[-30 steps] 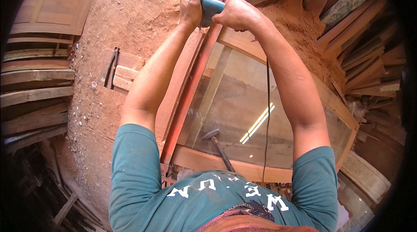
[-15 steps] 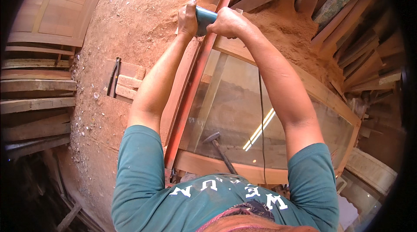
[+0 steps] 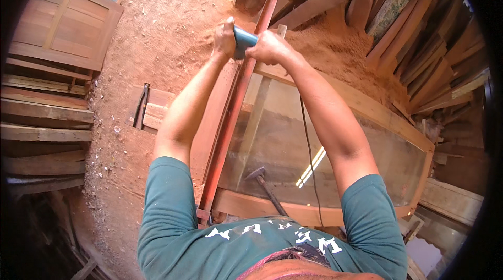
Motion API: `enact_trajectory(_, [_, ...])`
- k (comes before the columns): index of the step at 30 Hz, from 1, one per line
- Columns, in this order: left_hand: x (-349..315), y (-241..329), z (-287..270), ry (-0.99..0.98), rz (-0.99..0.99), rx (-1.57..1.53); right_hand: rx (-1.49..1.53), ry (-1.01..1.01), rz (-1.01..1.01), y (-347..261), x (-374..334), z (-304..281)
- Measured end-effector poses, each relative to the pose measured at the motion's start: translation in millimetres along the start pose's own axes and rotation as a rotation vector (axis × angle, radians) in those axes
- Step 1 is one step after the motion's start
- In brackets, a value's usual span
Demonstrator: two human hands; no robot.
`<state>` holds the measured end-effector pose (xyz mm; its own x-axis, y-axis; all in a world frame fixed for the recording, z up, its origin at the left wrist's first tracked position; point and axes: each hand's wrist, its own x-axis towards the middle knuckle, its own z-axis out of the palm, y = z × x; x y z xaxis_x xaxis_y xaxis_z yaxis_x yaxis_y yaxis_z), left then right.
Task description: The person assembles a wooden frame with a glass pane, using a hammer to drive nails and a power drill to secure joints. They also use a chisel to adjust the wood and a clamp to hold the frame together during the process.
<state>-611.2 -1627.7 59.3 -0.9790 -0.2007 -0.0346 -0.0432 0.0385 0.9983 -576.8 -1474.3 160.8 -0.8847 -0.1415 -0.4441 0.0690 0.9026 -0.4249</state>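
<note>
At the far end of the work, both arms stretch out to a blue corded power tool; its exact kind is hard to make out. My left hand is closed around its left end, thumb up. On the right end, my right hand is wrapped over the handle. The tool sits across a long red bar clamp that runs along the left side of a wooden frame with a glass panel. A black cord hangs over the glass. The tool's underside is hidden.
A hammer lies at the frame's near edge. Dark-handled pliers and small wood blocks are on the ground at left. Stacked planks and a panelled door stand left; leaning boards and sawdust lie right.
The whole view has shifted, so the clamp, hands and tool appear slightly lower. Both hands keep their hold, and the tool stays at about the same place along the clamp.
</note>
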Motion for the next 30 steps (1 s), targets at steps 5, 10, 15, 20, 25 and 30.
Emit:
enact_trajectory(5, [3, 60, -4, -0.037, 0.061, 0.069, 0.059, 0.013, 0.041, -24, -26, -40])
enact_trajectory(10, [14, 55, -14, 0.003, 0.069, 0.079, 0.060, 0.038, 0.025, -39, -29, -38])
enact_trajectory(15, [27, 33, -27, -0.005, 0.036, 0.055, 0.033, 0.078, -0.028, -36, -8, -19])
enact_trajectory(20, [19, 37, -27, 0.002, 0.036, 0.042, 0.014, 0.075, 0.000, -42, -12, -20])
enact_trajectory(25, [16, 39, -29, 0.025, 0.046, 0.088, -0.005, 0.081, -0.007, -40, -7, -16])
enact_trajectory(30, [15, 42, -29, 0.012, 0.033, 0.021, -0.022, 0.064, -0.008, -43, -3, -15])
